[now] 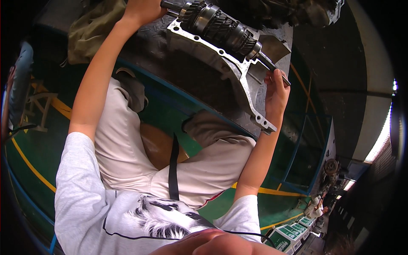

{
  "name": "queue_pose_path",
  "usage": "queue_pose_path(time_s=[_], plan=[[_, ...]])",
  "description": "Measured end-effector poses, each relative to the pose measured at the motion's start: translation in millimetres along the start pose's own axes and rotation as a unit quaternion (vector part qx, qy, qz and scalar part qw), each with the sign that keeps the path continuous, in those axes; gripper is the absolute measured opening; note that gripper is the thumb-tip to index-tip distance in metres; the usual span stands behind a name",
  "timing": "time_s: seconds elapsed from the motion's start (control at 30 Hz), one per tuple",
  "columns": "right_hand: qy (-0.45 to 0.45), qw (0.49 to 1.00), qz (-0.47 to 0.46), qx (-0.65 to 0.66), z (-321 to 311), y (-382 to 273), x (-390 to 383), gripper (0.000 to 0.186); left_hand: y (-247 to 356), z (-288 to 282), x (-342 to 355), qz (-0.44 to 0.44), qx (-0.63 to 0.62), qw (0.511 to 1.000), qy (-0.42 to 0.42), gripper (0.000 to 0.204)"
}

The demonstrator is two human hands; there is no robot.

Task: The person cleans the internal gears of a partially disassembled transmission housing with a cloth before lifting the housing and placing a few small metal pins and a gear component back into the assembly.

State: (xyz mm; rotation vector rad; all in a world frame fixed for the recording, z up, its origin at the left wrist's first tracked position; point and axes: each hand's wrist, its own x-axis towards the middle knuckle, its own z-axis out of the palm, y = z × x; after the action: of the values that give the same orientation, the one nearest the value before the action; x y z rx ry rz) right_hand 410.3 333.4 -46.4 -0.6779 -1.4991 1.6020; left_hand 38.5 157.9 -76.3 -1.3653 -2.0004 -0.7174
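Note:
A transmission gear shaft (219,26), stacked with dark toothed gears and bright rings, lies over a cast aluminium gearbox housing (244,68) on the workbench. The shaft slants from upper left to lower right. At its left end my left hand (142,12) is closed round the shaft; the top of the picture cuts that hand off in part. My right hand (277,91) grips the thin right end, thumb and fingers against the rod. The housing's pale machined flange, with bolt holes, faces me. Whether the shaft rests in the housing or is held just above it, I cannot tell.
The metal workbench (148,40) ends in front of my knees. An olive cloth (87,36) hangs at its left. Another dark greasy metal assembly (293,12) sits behind the housing. A round brown stool (159,142) is beneath me. Another person (315,208) is far off at right.

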Motion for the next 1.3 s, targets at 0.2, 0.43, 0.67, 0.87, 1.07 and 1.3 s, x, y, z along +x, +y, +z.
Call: queue_pose_path(time_s=[0.2,0.43,0.67,0.87,1.07,1.3], plan=[[-0.03,0.999,-0.014,0.004,-1.8,-0.9,-2.0,0.019,0.3,-6.8,8.3,-0.037,0.036,0.987,-0.154,0.012],[0.021,1.0,-0.006,-0.006,4.7,-1.1,-3.8,0.03,16.1,-5.8,-7.8,0.002,-0.024,0.997,0.08,0.007],[0.062,0.997,-0.011,-0.053,9.2,1.3,-5.4,0.041,16.7,-7.6,-9.8,-0.01,-0.025,0.996,0.086,0.008],[0.076,0.996,-0.01,-0.052,13.0,-1.9,-7.1,0.033,12.4,-2.5,-8.1,-0.004,-0.026,0.996,0.08,0.008],[0.043,0.999,-0.022,-0.018,6.9,1.2,-4.1,0.027,0.0,0.0,-2.3,-0.002,-0.004,1.0,0.008,0.008],[-0.047,0.998,-0.03,0.037,1.8,0.6,-5.3,0.02,-1.7,-0.9,0.3,-0.029,-0.034,0.998,-0.043,0.009]])
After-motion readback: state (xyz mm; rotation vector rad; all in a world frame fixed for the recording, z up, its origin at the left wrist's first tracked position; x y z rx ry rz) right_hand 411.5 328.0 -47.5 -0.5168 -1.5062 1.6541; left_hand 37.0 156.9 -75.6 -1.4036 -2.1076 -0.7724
